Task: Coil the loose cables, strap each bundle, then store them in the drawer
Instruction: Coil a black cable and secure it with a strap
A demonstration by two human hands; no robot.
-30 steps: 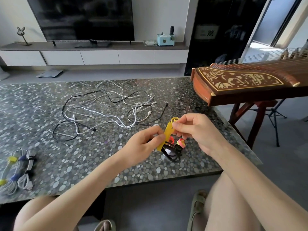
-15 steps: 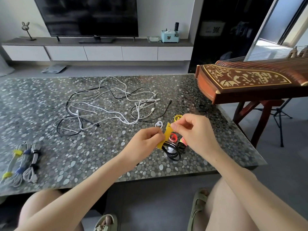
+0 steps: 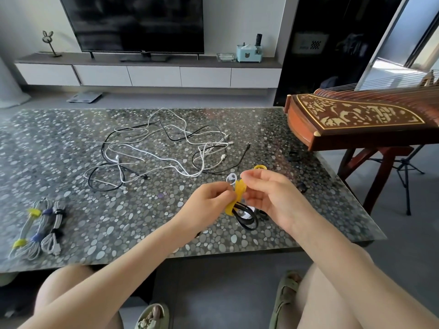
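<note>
Above the table's front right, my left hand (image 3: pixel 209 200) and my right hand (image 3: pixel 268 193) both pinch a yellow strap (image 3: pixel 238 193) that loops round a coiled black cable (image 3: pixel 247 216). The coil hangs below the strap, close over the pebble-patterned table (image 3: pixel 118 222). A tangle of loose white and black cables (image 3: pixel 161 150) lies spread over the middle of the table. Three strapped white bundles (image 3: pixel 39 229) lie side by side at the front left.
Loose strap rings, a white one (image 3: pixel 231 179) and a yellow one (image 3: pixel 260 166), lie behind my hands. A wooden zither (image 3: pixel 356 119) on a stand juts over the table's right side. A TV unit with drawers (image 3: pixel 152 76) stands along the far wall.
Both hands have closed in on the yellow strap, which is now bent round the black coil instead of stretched between them. The view has tilted slightly downward.
</note>
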